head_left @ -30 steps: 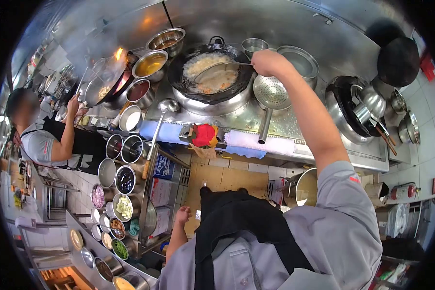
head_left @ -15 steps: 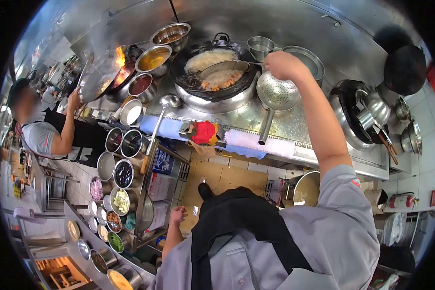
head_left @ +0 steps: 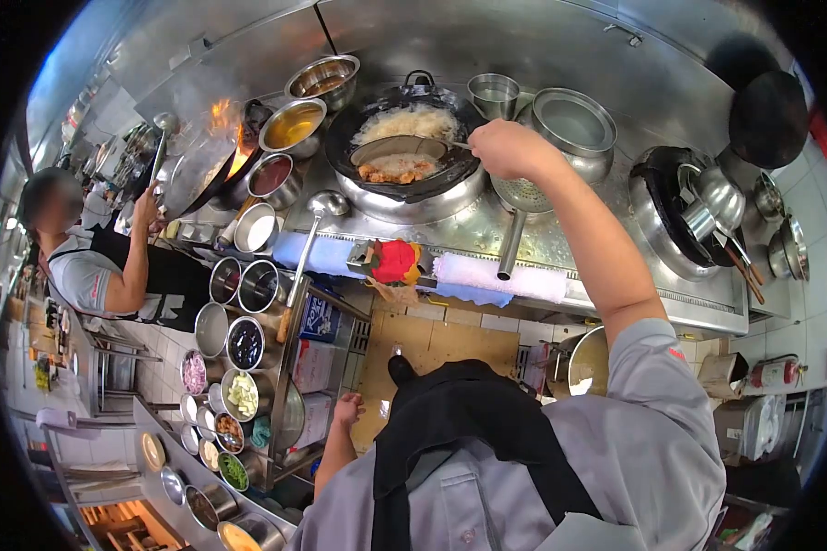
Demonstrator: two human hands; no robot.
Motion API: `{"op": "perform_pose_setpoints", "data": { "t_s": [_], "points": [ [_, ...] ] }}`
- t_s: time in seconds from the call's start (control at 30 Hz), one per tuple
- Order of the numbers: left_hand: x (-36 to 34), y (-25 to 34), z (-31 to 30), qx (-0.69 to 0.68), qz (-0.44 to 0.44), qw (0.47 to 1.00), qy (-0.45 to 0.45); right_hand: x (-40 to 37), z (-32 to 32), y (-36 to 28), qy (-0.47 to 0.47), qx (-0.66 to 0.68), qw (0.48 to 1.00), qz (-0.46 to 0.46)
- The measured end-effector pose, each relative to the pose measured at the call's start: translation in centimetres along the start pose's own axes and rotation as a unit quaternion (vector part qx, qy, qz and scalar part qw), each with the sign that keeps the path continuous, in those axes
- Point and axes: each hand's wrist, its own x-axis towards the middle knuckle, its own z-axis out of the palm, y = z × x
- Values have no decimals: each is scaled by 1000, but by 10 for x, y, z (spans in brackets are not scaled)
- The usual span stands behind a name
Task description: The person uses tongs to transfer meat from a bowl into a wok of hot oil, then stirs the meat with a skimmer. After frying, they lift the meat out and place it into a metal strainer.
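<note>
Right hand grips the skimmer in the wok at 12 o'clock: stiff, lightish, probably oil-slick, so hold its 3 o'clock handle end (left hand: can't tell).

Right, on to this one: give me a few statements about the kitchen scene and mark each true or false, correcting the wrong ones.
1. The right hand grips the handle of a skimmer. True.
2. The left hand holds a ladle. False: it holds nothing visible and hangs low at the person's side.
3. Flames rise near the co-worker. True.
4. The perforated strainer hangs on the wall. False: it rests on the counter.
5. Browned pieces show in the black wok. True.
</note>
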Motion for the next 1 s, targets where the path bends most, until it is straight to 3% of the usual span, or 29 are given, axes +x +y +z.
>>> {"op": "perform_pose_setpoints", "data": {
  "t_s": [0.07,0.23,0.5,0.77,0.9,1.0],
  "points": [
    [2,1,0,-1,1,1000,-7,6,9,0,20,3,999,-33],
    [5,-1,-2,10,-1,1000,-18,-10,-5,-36,0,-12,1000,-15],
    [2,-4,-2,9,13,1000,-23,-13,8,-38,8,1,1000,-4],
    [-3,-20,12,-19,-20,1000,-12,-25,109,-12,60,71,990,104],
    [-12,-30,16,-34,-61,997,-20,-49,141,-22,33,72,994,81],
    [-19,-33,19,-9,-60,998,-10,-54,156,-35,11,154,983,100]
  ]
}}
